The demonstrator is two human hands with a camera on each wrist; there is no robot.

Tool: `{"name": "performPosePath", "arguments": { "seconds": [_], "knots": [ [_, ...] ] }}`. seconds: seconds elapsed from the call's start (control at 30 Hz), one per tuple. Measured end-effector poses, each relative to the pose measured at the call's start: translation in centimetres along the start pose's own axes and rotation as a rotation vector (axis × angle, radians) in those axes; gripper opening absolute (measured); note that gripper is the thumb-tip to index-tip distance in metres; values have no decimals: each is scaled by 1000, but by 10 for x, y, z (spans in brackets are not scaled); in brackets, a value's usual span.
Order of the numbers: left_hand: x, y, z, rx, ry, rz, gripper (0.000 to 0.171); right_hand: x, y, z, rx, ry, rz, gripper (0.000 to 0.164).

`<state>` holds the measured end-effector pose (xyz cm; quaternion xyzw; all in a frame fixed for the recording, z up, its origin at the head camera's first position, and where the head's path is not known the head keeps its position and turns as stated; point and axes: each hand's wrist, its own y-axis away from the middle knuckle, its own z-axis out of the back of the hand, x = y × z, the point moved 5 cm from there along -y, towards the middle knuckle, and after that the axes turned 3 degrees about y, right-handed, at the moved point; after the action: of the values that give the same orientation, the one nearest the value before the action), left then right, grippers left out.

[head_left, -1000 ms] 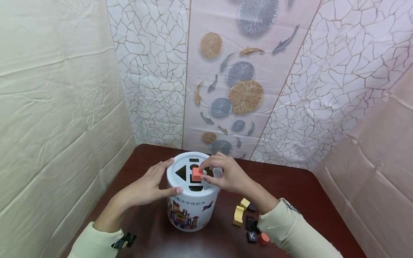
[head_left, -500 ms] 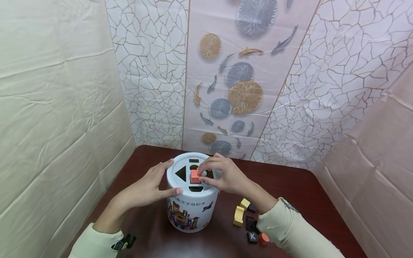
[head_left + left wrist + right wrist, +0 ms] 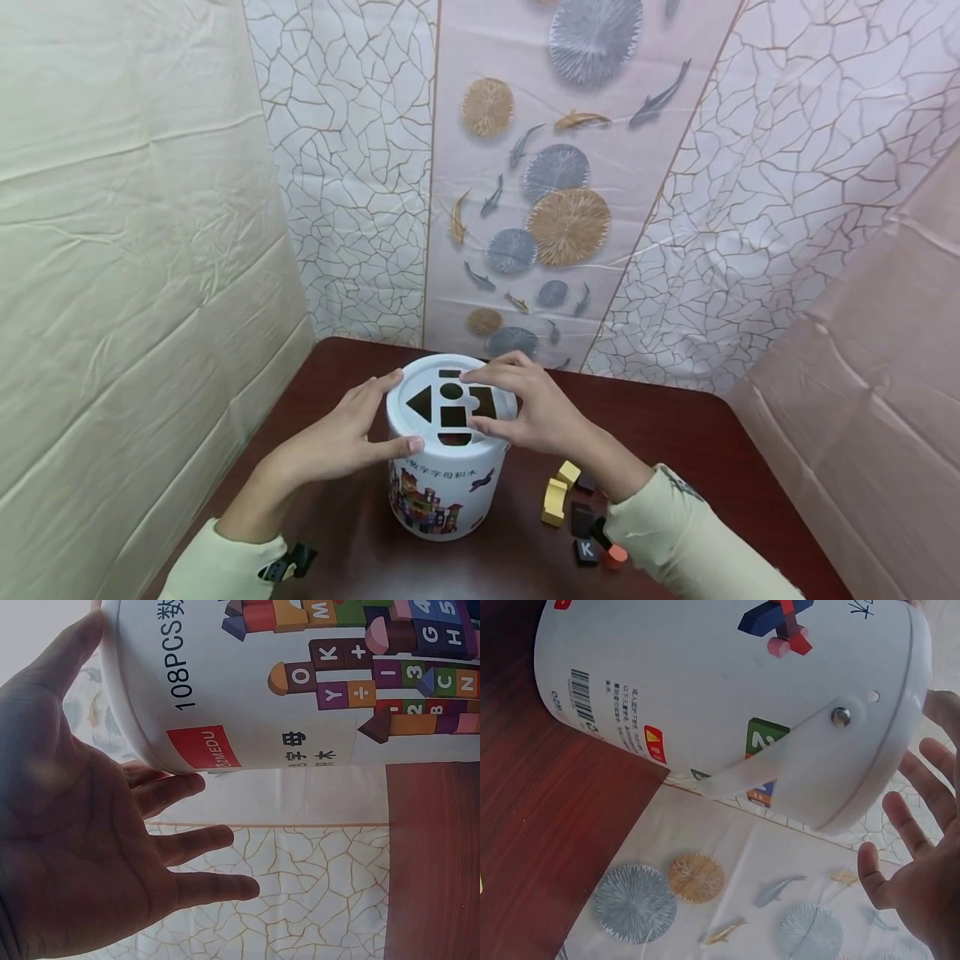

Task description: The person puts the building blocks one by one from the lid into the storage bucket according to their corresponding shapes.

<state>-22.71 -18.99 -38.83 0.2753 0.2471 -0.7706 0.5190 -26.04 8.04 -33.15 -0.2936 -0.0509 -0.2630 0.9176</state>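
Observation:
A white block bucket (image 3: 442,492) with printed building blocks on its side stands upright on the table. Its lid (image 3: 408,429) has several shaped holes, among them a triangle, a circle and a square. My left hand (image 3: 337,429) rests on the lid's left rim with thumb and fingers spread; the left wrist view shows its other fingers stretched out beside the bucket wall (image 3: 262,735). Over the right part of the lid hovers my right hand (image 3: 536,404), thumb and forefinger apart with nothing between them. Some red shows through the half-round hole (image 3: 453,438).
Right of the bucket lie a yellow curved block (image 3: 554,502), a small yellow block (image 3: 568,474), a black block marked K (image 3: 586,552), an orange-red round block (image 3: 615,557) and other dark blocks. The bucket's handle (image 3: 765,761) hangs along its side. Patterned cloth (image 3: 360,208) stands behind the table.
The orange-red square block, pinched by my right hand above the lid, went down into the square hole and is gone from the top. My right thumb and finger have parted; the left hand stayed put.

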Motion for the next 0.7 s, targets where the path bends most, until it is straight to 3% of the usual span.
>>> {"name": "performPosePath", "arguments": {
  "seconds": [0.37,0.7],
  "knots": [
    [-3,1,1,-37,-7,-44,115,-8,25,20,20,0,-85,52],
    [-4,1,-1,-15,9,-25,116,-23,56,39,9,29,-140,52]
  ]
}}
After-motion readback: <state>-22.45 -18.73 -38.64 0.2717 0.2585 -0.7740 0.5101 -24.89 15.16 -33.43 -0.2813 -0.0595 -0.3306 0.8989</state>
